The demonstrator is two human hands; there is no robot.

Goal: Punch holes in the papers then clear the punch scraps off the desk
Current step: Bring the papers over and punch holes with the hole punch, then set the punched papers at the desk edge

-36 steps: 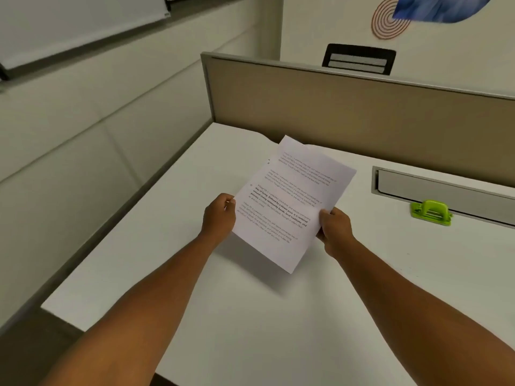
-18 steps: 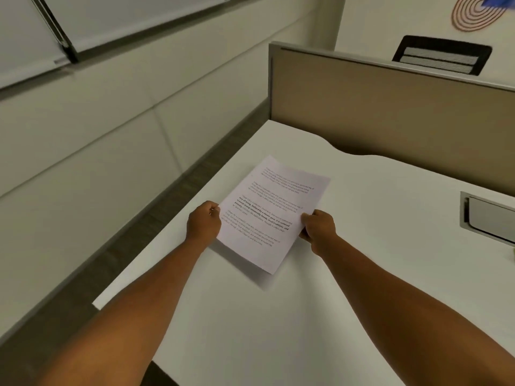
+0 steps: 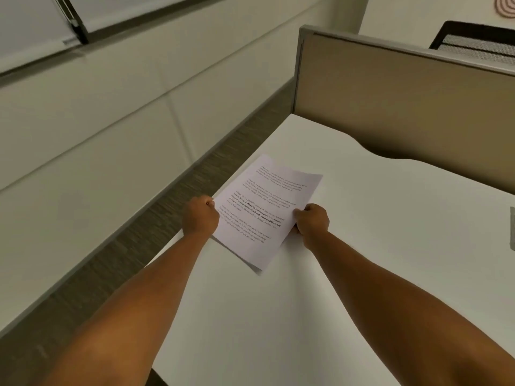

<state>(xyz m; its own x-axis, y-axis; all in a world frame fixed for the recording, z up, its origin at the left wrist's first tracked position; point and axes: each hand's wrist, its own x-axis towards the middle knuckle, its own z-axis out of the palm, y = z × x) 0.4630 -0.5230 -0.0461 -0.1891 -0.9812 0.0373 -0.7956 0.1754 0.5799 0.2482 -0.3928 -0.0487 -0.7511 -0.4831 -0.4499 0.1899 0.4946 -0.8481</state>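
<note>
Two hands on the papers [image 3: 264,207], centre of frame, low over the left edge of the white counter [image 3: 362,274]. Left hand [image 3: 200,217] fingers closed on the left edge; right hand [image 3: 312,222] fingers closed on the right edge. Beige partition [image 3: 390,107] at upper right.

Two bare forearms come into view from the near edge, one on the left and one on the right, and no sleeve, cuff or glove covers either of them up to where the picture cuts them off. The left hand [image 3: 201,217] carries no ring, and its wrist no watch or band. The right hand [image 3: 312,222] is just as plain, with nothing worn at the wrist or on the knuckles that show.
</note>
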